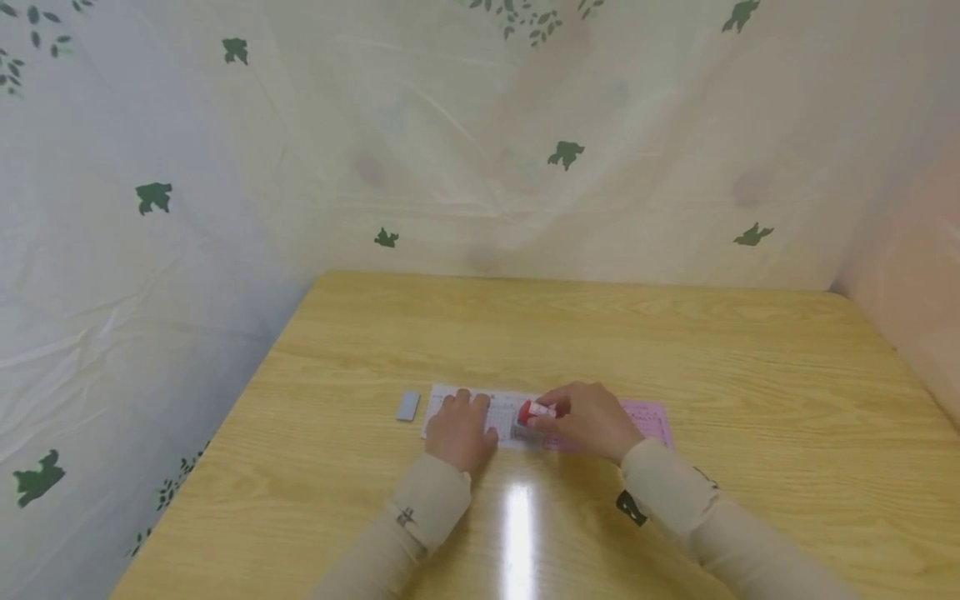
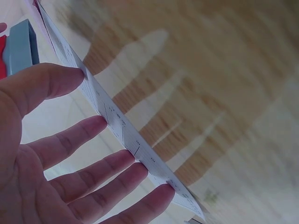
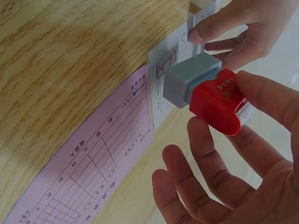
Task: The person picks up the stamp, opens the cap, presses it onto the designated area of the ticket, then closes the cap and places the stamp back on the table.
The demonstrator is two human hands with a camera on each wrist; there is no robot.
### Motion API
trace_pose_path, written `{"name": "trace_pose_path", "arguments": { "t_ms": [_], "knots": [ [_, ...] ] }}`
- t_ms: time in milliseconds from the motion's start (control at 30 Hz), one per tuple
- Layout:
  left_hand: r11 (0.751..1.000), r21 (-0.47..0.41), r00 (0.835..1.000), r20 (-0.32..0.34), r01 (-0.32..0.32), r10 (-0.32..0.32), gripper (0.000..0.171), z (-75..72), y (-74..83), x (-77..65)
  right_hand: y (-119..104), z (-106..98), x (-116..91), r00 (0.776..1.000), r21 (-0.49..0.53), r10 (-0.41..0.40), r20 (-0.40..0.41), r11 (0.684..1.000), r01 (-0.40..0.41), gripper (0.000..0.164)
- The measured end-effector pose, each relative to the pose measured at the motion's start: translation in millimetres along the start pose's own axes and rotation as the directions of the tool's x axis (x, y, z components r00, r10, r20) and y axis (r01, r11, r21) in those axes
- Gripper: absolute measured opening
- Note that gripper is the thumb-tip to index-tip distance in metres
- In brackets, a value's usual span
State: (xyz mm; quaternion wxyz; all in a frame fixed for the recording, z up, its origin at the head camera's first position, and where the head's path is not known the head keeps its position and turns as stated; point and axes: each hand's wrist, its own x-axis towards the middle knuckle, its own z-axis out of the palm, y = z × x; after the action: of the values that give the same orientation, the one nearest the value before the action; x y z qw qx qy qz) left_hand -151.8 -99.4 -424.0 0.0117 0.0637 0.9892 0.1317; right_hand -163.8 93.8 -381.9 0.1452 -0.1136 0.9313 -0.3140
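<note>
A white printed slip (image 1: 501, 419) lies on the table with a pink printed form (image 1: 654, 417) at its right. Spread over the white slip, my left hand (image 1: 457, 429) touches it with outstretched fingertips, which the left wrist view shows along the slip. My right hand (image 1: 588, 419) pinches the red handle of a self-inking stamp (image 3: 217, 100) between thumb and fingers. The stamp's grey body tilts close over the white slip, beside a red boxed mark (image 3: 167, 61). Its underside is hidden.
A small grey rectangular piece (image 1: 408, 406) lies left of the white slip. Both papers rest on a wood-grain table (image 1: 570, 325). Pale curtains (image 1: 480, 125) with green bird and leaf prints hang behind and at the sides.
</note>
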Motion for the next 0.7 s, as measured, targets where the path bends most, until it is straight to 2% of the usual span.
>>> {"name": "trace_pose_path", "arguments": {
  "t_ms": [233,700],
  "knots": [
    [1.0,0.001,1.0,-0.005,-0.003,0.003,0.045,0.1,0.3,-0.9,-2.2,4.0,1.1,1.0,0.002,0.015,0.008,1.0,-0.015,0.026],
    [1.0,0.004,1.0,-0.004,0.006,-0.006,0.045,1.9,0.2,0.6,-8.3,6.4,1.7,1.0,-0.046,0.006,0.01,0.999,-0.006,0.027]
  ]
}}
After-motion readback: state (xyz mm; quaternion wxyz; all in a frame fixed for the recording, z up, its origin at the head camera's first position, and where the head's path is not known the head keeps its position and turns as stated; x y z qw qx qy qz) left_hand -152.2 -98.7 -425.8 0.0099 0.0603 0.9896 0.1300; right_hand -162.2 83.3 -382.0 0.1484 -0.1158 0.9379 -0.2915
